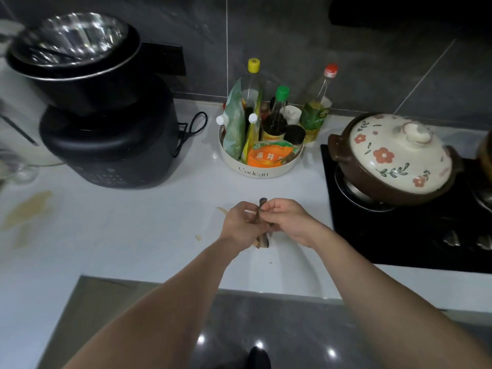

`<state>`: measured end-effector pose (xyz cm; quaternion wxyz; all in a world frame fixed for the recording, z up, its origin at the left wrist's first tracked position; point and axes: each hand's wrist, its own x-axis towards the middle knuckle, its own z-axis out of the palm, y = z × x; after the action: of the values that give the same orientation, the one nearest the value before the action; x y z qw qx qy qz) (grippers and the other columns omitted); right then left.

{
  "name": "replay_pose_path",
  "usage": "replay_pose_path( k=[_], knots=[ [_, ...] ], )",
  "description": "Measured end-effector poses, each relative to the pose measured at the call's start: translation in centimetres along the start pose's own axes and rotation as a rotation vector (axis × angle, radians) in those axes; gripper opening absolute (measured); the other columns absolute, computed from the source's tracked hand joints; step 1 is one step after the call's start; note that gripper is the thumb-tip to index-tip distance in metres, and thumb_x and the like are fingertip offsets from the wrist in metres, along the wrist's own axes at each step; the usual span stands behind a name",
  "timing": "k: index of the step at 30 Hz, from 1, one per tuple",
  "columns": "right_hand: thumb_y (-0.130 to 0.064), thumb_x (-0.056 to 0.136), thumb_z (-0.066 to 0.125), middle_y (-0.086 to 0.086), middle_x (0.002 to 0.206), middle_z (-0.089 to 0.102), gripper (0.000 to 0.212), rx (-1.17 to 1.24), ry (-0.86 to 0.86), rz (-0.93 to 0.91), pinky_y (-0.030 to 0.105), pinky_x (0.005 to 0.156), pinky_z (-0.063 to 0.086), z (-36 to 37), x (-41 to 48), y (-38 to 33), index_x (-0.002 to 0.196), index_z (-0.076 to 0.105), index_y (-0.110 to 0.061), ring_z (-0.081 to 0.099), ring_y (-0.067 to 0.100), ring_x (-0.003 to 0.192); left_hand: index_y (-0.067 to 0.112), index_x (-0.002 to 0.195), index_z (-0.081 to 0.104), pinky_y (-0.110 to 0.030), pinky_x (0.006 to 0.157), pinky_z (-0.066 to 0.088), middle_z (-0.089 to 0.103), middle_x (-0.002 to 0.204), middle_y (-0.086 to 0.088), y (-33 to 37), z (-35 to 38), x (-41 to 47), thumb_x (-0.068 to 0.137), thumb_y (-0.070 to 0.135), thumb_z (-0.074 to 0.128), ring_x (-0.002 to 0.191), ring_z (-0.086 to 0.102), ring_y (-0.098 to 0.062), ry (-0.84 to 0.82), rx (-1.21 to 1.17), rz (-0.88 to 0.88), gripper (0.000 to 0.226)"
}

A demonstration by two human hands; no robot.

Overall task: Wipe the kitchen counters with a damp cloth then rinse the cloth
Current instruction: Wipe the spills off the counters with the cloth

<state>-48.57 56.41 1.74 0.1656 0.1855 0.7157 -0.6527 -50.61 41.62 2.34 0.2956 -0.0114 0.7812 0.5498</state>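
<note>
Head view: left hand (239, 222) and right hand (287, 219), two grips, both pinch one bunched cloth (262, 203) above one counter (133, 235)

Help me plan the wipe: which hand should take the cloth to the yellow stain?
Probably left: the left hand and right hand both hold the cloth, but the left is nearer the stain.

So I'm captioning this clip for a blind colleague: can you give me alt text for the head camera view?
The left hand and right hand hold a bunched dark cloth between them above a white counter. Behind stand a black appliance, a round tray of sauce bottles, and a floral-lidded clay pot on a black hob.
</note>
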Motion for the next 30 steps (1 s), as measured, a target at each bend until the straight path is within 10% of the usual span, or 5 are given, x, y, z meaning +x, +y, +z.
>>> replay_pose_path(
  k=[12, 18, 23, 27, 30],
  knots=[
    [-0.008, 0.092, 0.061, -0.001, 0.103, 0.068, 0.022, -0.680, 0.263, -0.255, 0.017, 0.077, 0.044, -7.0, -1.5, -6.9, 0.111, 0.071, -0.011, 0.061, 0.007, 0.087, 0.018, 0.080, 0.068, -0.017, 0.053, 0.046, 0.067, 0.076, 0.004, 3.9, -9.1, 1.2, 0.083, 0.009, 0.070, 0.065, 0.061, -0.011, 0.237, 0.377, 0.282, 0.010],
    [-0.011, 0.093, 0.060, -0.005, 0.091, 0.069, 0.014, -0.603, 0.271, -0.465, 0.019, 0.075, 0.049, -7.8, -4.1, -7.6, 0.099, 0.071, -0.018, 0.064, 0.008, 0.084, 0.018, 0.086, 0.068, -0.015, 0.074, 0.046, 0.068, 0.080, 0.012, 4.9, -10.9, 0.0, 0.087, 0.010, 0.068, 0.080, 0.062, -0.004, 0.248, 0.477, 0.613, 0.008],
    [-0.002, 0.089, 0.065, 0.014, 0.084, 0.072, 0.022, -0.488, 0.051, -0.270, 0.043, 0.082, 0.054, -7.3, -4.5, -2.4, 0.086, 0.070, -0.024, 0.066, 0.017, 0.075, 0.026, 0.077, 0.067, -0.014, 0.068, 0.044, 0.069, 0.078, 0.010, 0.9, -11.5, -0.3, 0.085, 0.013, 0.072, 0.077, 0.063, -0.006, -0.007, 0.613, 0.501, 0.017],
    [-0.012, 0.085, 0.073, 0.005, 0.090, 0.075, 0.012, -0.549, -0.135, -0.036, 0.034, 0.084, 0.055, -7.3, -4.0, 0.6, 0.087, 0.072, -0.023, 0.071, 0.020, 0.085, 0.029, 0.072, 0.066, -0.026, 0.074, 0.053, 0.070, 0.082, 0.005, -1.2, -11.3, 0.4, 0.084, 0.013, 0.073, 0.079, 0.064, -0.012, -0.314, 0.693, 0.277, 0.022],
    [-0.005, 0.086, 0.070, 0.001, 0.084, 0.074, 0.018, -0.458, -0.049, -0.054, 0.028, 0.079, 0.054, -7.2, -2.3, 1.6, 0.085, 0.071, -0.023, 0.069, 0.013, 0.080, 0.027, 0.075, 0.067, -0.034, 0.073, 0.056, 0.069, 0.084, 0.005, -1.7, -10.4, 2.2, 0.085, 0.012, 0.065, 0.081, 0.064, -0.015, -0.194, 0.653, 0.225, 0.019]
  ],
)
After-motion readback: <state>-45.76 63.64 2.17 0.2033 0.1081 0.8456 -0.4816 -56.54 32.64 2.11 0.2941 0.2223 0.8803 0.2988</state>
